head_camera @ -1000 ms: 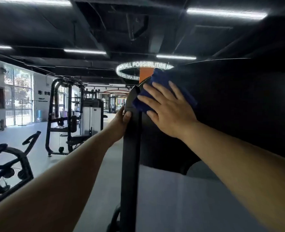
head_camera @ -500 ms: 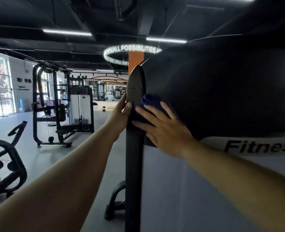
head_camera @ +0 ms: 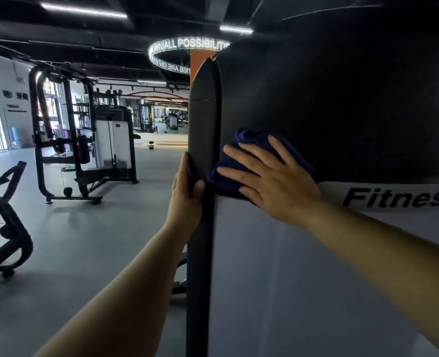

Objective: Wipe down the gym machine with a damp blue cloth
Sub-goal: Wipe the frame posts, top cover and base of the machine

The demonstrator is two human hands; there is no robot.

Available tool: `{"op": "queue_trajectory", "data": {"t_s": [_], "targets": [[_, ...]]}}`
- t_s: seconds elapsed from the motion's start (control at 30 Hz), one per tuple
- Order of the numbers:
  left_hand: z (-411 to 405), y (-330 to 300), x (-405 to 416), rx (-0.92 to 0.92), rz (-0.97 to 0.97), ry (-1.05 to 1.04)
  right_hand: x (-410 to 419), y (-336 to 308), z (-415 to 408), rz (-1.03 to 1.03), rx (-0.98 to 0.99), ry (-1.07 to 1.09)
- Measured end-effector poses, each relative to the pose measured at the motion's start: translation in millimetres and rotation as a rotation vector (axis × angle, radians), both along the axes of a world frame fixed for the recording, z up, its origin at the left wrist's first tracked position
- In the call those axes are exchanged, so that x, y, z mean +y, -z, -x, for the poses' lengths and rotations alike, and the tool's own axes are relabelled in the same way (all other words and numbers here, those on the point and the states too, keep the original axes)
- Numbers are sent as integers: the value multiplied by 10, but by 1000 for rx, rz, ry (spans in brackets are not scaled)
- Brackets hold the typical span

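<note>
The gym machine's side panel [head_camera: 342, 112] fills the right of the head view, black above and pale grey below, with a "Fitness" label. My right hand [head_camera: 272, 181] lies flat with spread fingers on a dark blue cloth [head_camera: 241, 150], pressing it against the panel where black meets grey. My left hand [head_camera: 186, 186] grips the machine's black upright edge post [head_camera: 200, 253], thumb on the near face, fingers wrapped behind it out of sight.
A black cable machine [head_camera: 81, 140] with a white weight stack stands on the grey floor to the left. Part of an exercise bike [head_camera: 4, 222] sits at the far left edge. A lit ring sign [head_camera: 187, 51] hangs from the dark ceiling.
My right hand has slid the cloth down the panel from near its top edge to the black and grey boundary. My left hand has stayed on the post, lower on it now.
</note>
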State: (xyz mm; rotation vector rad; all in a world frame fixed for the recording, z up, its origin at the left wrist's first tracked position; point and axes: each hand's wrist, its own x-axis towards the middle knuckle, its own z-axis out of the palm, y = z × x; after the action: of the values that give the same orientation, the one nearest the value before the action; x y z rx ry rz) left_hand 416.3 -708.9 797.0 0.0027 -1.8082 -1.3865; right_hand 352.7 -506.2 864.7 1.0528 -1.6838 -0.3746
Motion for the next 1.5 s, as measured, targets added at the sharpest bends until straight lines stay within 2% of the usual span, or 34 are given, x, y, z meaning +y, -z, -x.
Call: {"op": "queue_trajectory", "data": {"t_s": [0.1, 0.2, 0.3, 0.4, 0.47, 0.57, 0.63, 0.7, 0.8, 0.9, 1.0, 1.03, 1.17, 1.23, 1.37, 1.43, 1.5], "targets": [[30, 34, 75, -11, -84, -62, -202, 240, -112, 221, -74, 7], [17, 63, 141, -3, -134, -89, -246, 630, -122, 78, -64, -14], [30, 58, 179, -26, -62, -158, 118, 441, 34, -68, 18, -7], [20, 22, 313, -21, 5, -308, 250, 184, 64, 201, -18, 1], [20, 21, 450, 26, 35, -387, 105, 256, -33, 331, -61, 18], [-11, 68, 672, 62, 158, -482, 132, 537, -3, 127, -26, -9], [-33, 55, 784, 96, 298, -529, 416, 420, 112, 52, -10, -8], [-1, 10, 905, 140, 423, -545, 647, 159, 174, 235, -39, -8], [122, -58, 1150, 119, 384, -517, 666, -6, 138, 450, -112, 1], [220, -43, 1275, 128, 330, -542, 684, 196, 149, 310, -110, -51], [237, -36, 1263, 113, 334, -603, 1090, 110, 357, 127, -48, -95], [240, -51, 1299, 119, 346, -618, 1215, 18, 435, 165, -38, -95], [370, -98, 1679, 118, 484, -627, 1266, -240, 489, 558, -162, -90], [410, -119, 1779, 71, 449, -641, 1073, -128, 391, 560, -188, -91], [370, -225, 1937, 40, 383, -655, 1354, -61, 550, 290, -104, -119], [367, -276, 2077, 17, 458, -644, 1642, -103, 699, 365, -114, -109], [373, -288, 2184, -38, 505, -646, 1719, -52, 722, 561, -225, -75]]}}
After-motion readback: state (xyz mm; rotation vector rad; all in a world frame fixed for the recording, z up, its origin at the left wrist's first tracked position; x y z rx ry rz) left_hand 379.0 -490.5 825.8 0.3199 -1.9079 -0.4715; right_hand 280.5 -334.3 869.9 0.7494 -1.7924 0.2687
